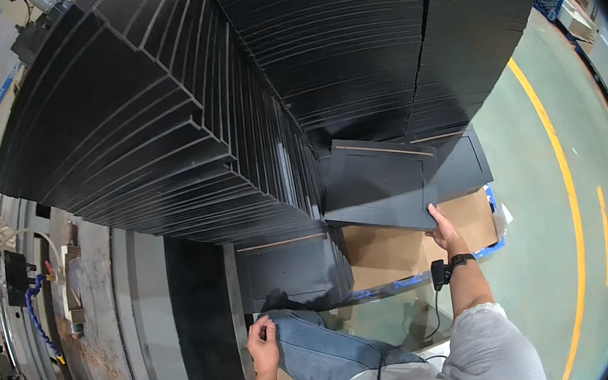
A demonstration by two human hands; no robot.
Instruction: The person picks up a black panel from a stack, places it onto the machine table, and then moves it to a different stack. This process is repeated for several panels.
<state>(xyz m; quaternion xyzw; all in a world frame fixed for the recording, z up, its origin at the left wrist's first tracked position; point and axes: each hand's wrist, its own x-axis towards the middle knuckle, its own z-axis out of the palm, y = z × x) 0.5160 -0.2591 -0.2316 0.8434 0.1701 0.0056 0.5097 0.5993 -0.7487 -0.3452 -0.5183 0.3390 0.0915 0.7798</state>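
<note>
The left hand rests curled on the knee, its fingers holding nothing, a black strip just to its left on the surface. The right hand grips the near corner of a black panel, which stretches up-left from its fingers, above the cardboard, against the tall stacks.
</note>
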